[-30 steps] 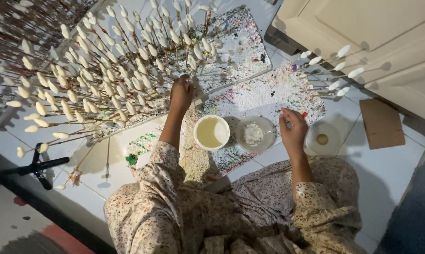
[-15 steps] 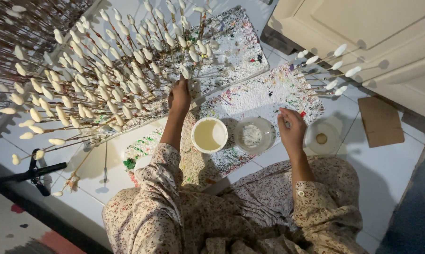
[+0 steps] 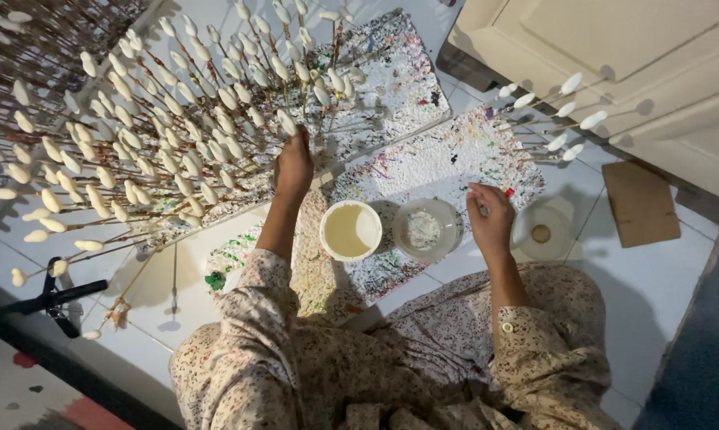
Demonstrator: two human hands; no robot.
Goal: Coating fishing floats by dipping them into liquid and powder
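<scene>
Left hand grip hidden among white-tipped sticks, right hand contents unclear

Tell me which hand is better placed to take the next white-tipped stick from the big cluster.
Left, probably. The left hand is already stretched into the big cluster of white-tipped sticks, its fingers among them. The right hand sits apart, beside the clear bowl, closed on something small.

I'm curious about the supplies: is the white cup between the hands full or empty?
Partly full. The white cup stands upright on the paint-speckled board, and pale cream liquid covers its bottom below the rim.
</scene>
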